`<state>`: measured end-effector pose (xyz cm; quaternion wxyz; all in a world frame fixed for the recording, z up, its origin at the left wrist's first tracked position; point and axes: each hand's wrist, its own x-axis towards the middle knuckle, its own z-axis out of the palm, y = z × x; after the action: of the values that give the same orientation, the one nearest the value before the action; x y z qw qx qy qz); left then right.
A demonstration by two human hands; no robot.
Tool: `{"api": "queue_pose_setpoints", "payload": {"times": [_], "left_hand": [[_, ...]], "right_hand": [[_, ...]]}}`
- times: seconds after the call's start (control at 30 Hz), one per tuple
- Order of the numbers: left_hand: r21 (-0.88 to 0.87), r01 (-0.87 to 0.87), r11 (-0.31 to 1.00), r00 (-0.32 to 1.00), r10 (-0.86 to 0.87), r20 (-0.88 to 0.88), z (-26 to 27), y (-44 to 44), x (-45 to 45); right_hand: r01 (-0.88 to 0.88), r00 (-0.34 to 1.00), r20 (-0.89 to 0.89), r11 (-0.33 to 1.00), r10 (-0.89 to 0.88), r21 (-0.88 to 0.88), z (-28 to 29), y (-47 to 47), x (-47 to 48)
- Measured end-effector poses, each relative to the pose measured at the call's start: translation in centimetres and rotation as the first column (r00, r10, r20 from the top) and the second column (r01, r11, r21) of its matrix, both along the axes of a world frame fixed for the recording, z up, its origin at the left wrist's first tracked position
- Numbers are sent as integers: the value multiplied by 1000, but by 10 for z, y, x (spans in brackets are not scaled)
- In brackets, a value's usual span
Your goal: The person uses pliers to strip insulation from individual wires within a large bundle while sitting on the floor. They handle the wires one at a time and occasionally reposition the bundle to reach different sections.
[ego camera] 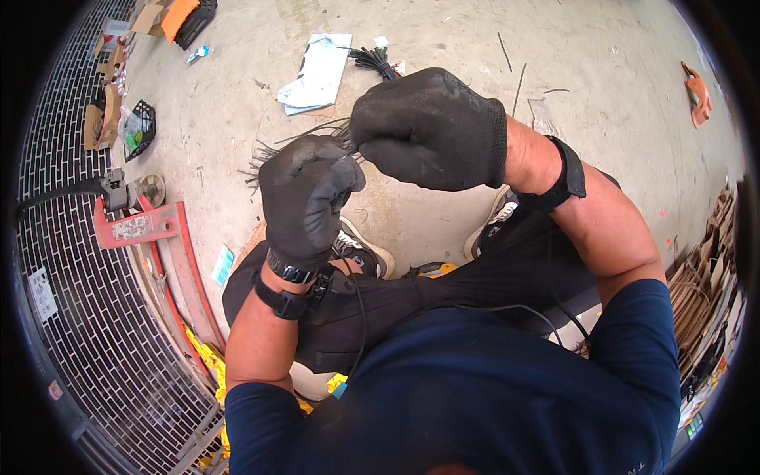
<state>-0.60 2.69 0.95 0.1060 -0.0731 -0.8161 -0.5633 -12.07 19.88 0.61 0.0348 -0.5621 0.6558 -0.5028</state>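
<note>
Both my hands wear black work gloves. My left hand (309,196) is curled around part of a bundle of thin black strips (261,157), whose loose ends fan out to its left. Close against it, my right hand (430,130) is closed in a fist, palm side down, at the same bundle. A thin strand shows between the two hands; the fingers hide most of it, and I cannot tell what it is. Beyond my right hand a second bundle of black strips (375,61), gathered at its middle, lies on the concrete floor.
A light blue sheet (317,74) lies ahead, with loose black strips (519,89) to the right. On the left are a red pallet jack (139,225), a black basket (141,130) and a metal grille shutter (71,249). Flattened cardboard (700,285) is stacked at right; an orange object (697,95) lies beyond.
</note>
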Motion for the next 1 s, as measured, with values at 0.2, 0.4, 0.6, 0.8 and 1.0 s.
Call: {"api": "queue_pose_setpoints", "payload": {"times": [0.2,0.4,0.6,0.8,1.0], "left_hand": [[162,-52,985,993,35,110,1,3,3],[208,-51,977,996,34,86,0,2,4],[-98,-107,989,993,110,32,7,-29,-10],[-13,-355,935,903,346,255,4,-63,-14],[-106,-341,934,866,356,350,8,-44,-2]], "right_hand": [[50,998,-29,999,-49,21,-3,1,-2],[67,996,-54,996,-65,51,-6,3,-5],[185,965,139,950,-224,251,-49,18,-53],[388,905,-301,293,-301,874,-183,44,-123],[140,843,-44,140,-536,980,-283,31,6]]}}
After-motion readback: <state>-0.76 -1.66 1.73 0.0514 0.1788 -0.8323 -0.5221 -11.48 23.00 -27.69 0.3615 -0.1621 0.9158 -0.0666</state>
